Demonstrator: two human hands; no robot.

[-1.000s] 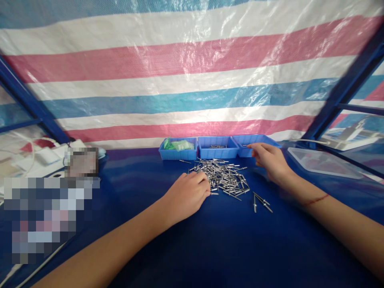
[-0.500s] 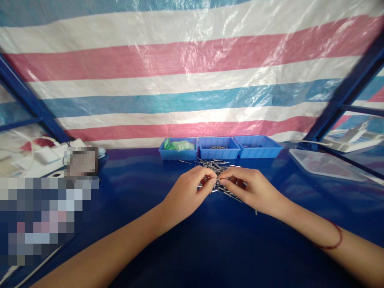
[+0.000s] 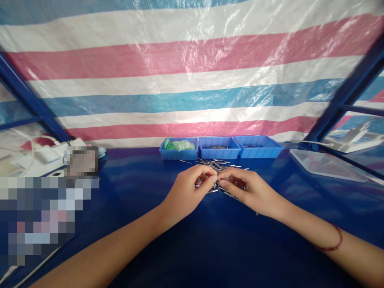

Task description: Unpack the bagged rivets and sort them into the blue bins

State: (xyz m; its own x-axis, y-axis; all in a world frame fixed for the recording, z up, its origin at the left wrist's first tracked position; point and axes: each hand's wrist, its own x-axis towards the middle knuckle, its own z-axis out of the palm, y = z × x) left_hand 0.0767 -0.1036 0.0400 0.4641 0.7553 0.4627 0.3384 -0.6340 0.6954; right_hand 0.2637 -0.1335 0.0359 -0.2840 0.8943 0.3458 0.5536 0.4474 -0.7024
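My left hand (image 3: 193,186) is closed in a pinch over the middle of the table, thumb against forefinger. My right hand (image 3: 250,188) pinches from the other side, its fingertips meeting those of the left. Between them is a small silvery piece that looks like a rivet (image 3: 218,181), mostly covered by the fingers. Just behind and under both hands lies a loose pile of metal blind rivets (image 3: 214,164), thin pins with thicker ends. My hands hide part of that pile. One pin tip (image 3: 257,213) pokes out below my right hand.
Behind the pile stand a blue bin with green and clear plastic bags (image 3: 180,146), a blue bin with rivets (image 3: 219,154) and another with few pieces (image 3: 259,153). A translucent lid (image 3: 327,166) lies right; power strips (image 3: 45,158) and a blurred-out area are left.
My hands stay nearly in place, fingertips still together. The fingers have shifted slightly, and a little more of the silvery piece shows between them.
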